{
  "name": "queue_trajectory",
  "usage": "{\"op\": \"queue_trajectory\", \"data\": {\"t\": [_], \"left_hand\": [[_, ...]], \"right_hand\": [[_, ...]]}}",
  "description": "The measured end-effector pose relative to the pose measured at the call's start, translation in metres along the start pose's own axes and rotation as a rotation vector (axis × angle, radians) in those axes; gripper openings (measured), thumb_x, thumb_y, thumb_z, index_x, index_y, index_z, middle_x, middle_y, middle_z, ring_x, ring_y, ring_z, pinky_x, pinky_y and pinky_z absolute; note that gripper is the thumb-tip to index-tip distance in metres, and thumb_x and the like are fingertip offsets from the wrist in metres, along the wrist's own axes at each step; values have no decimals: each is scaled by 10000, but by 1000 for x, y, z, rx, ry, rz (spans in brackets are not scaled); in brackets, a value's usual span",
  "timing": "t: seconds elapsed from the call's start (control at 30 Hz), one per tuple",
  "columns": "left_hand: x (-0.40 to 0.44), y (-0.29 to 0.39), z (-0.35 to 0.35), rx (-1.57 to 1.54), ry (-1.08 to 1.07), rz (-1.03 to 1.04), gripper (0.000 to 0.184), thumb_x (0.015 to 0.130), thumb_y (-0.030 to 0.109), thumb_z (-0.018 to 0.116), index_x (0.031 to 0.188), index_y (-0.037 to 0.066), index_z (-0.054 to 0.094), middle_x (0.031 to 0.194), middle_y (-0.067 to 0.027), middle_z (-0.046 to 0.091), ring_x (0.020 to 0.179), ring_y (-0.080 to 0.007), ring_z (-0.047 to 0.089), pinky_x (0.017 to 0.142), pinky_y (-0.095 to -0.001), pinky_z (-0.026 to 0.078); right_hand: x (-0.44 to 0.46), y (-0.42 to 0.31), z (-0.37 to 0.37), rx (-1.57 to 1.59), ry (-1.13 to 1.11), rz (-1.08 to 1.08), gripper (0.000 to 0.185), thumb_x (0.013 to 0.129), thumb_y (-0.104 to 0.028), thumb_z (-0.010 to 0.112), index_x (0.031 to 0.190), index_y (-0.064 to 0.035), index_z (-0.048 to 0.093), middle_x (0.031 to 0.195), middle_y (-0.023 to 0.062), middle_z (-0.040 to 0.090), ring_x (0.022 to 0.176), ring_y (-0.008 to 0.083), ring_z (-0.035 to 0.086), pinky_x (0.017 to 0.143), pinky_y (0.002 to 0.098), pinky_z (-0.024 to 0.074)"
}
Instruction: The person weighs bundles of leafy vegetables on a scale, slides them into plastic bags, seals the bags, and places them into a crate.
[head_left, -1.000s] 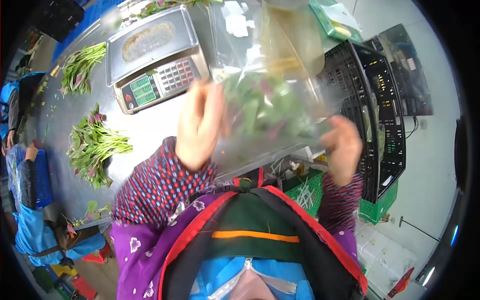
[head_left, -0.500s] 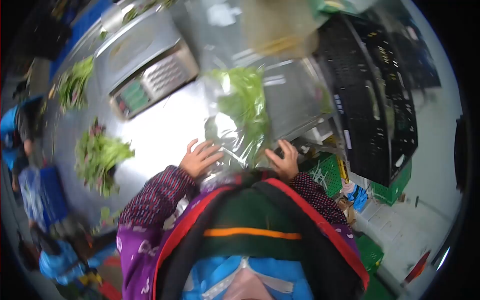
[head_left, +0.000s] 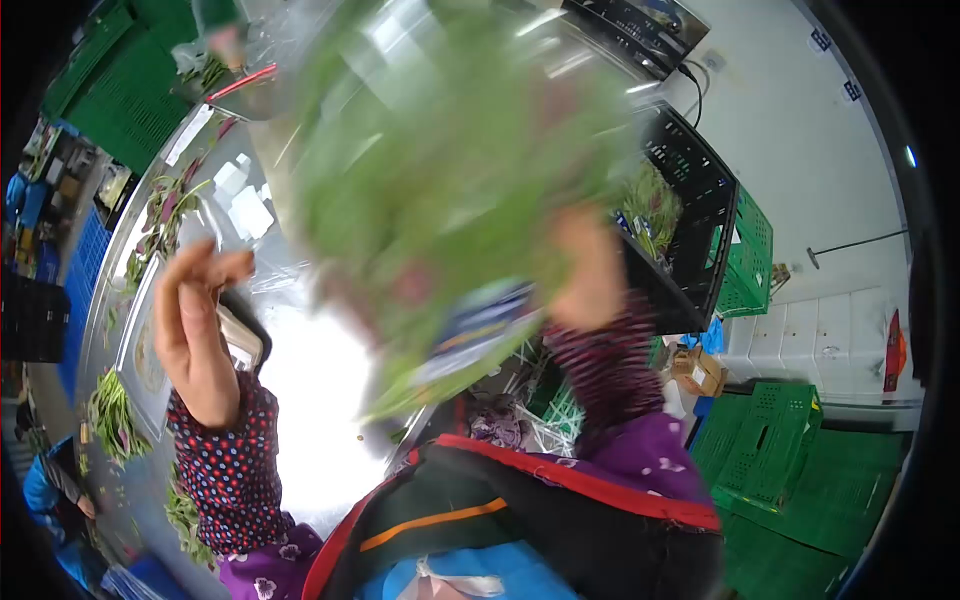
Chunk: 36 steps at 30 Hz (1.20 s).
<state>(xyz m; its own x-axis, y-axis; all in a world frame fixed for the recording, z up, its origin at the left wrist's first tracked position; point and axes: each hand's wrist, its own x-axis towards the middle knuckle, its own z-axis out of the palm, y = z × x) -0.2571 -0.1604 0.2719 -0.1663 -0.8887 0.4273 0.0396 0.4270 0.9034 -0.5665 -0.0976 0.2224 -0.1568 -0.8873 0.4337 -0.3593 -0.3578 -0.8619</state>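
The grip of the right hand [head_left: 585, 270] looks closed on the side of a clear bag of greens [head_left: 430, 170], though blur hides exactly how the fingers bear on the film. The bag hangs in the air in front of the wearer, above the counter [head_left: 320, 380], with a printed label [head_left: 485, 325] near its lower end. The left hand [head_left: 205, 350] is raised beside the scale [head_left: 240, 340], fingers loosely bent and parted, grasping nothing that shows.

The main hazard, as I judge it, is a one-sided hold: the load appears to rest on one hand, and slick film could slide through the fingers or twist. Whether the bag's mouth is sealed cannot be told; if it is loose, a tilt could spill leaves or stems. Squeezing harder to stop a slip could bruise the soft leaves.

Just to the right stands a black crate [head_left: 712, 250] with greens [head_left: 650, 210] inside. Its hard rim is near the right forearm, so a wide swing could knock the sleeve or snag the film and tear it. The bulky bag also blocks much of the view, which makes such contact easier to miss. On the left, a careless drop of the hand could bump the scale.
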Motion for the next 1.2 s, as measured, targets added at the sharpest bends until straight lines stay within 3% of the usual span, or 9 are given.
{"op": "queue_trajectory", "data": {"t": [0.07, 0.4, 0.47, 0.53, 0.57, 0.63, 0.8, 0.97, 1.2], "left_hand": [[-13, -32, -6, 10, 29, -119, 215, 920, 136, 438, 1062, -11, 506, 905, -101, 608, 798, -143, 551, 764, -285, 445], [-84, -117, 25, -161, 99, -527, 190, 888, 54, 482, 1049, -38, 523, 881, -100, 609, 808, -148, 581, 741, -270, 476], [-102, -112, 12, -125, 109, -592, 192, 887, 58, 483, 1045, -43, 521, 896, -98, 608, 843, -158, 585, 754, -270, 476], [-135, -113, -13, -76, 200, -637, 201, 887, 76, 487, 1046, -42, 520, 915, -104, 607, 834, -157, 588, 754, -268, 478], [-157, -115, -27, -67, 274, -665, 202, 886, 82, 489, 1044, -41, 520, 922, -108, 607, 828, -158, 590, 752, -267, 477], [-208, -120, -53, -19, 474, -770, 206, 884, 93, 495, 1039, -41, 518, 917, -107, 608, 825, -153, 588, 743, -268, 478], [-356, -154, -101, 91, 1292, -976, 308, 819, 106, 561, 1093, -21, 498, 938, -143, 590, 771, -178, 590, 674, -282, 510], [-428, -138, -164, -22, 1785, -796, 545, 787, 89, 587, 1258, -42, 346, 1156, -155, 490, 907, -179, 533, 695, -261, 479], [-451, -179, -286, -174, 1821, -566, 622, 772, 178, 619, 1261, -53, 310, 1042, -137, 557, 967, -198, 523, 821, -292, 431]], "right_hand": [[41, -47, -65, 707, 327, 58, 381, 919, -329, 401, 1129, -20, 474, 1087, 126, 531, 996, 245, 529, 857, 377, 430], [206, 118, -148, 667, 609, 452, 453, 856, -303, 554, 1224, -64, 441, 1184, 85, 506, 1047, 208, 494, 916, 309, 388], [216, 230, -135, 754, 249, 743, 490, 820, -443, 562, 1165, -99, 512, 1130, 71, 557, 1017, 206, 519, 885, 304, 409], [220, 365, -168, -454, 32, 891, 766, 731, -566, 593, 1267, -52, 405, 1220, 154, 483, 1084, 270, 482, 931, 372, 377], [207, 343, -127, -1028, 304, 573, 847, 722, -572, 589, 1328, -51, 309, 1279, 222, 405, 1161, 335, 410, 976, 389, 325], [198, 297, -93, -1413, -372, -130, 542, 841, -266, 486, 1321, -65, 335, 1332, 213, 351, 1203, 369, 366, 1006, 358, 295], [314, 388, -157, -854, -967, 251, 373, 835, -105, 498, 1196, -12, 486, 1174, 152, 534, 1079, 250, 516, 939, 314, 374], [232, 64, 64, -192, -160, -85, 347, 908, -186, 458, 1183, 24, 485, 1192, 134, 513, 1091, 200, 480, 940, 291, 354], [-143, -48, 485, 137, -1502, -446, 792, 677, -191, 695, 1298, 60, 272, 1313, 225, 321, 1241, 303, 309, 1021, 358, 249]]}}
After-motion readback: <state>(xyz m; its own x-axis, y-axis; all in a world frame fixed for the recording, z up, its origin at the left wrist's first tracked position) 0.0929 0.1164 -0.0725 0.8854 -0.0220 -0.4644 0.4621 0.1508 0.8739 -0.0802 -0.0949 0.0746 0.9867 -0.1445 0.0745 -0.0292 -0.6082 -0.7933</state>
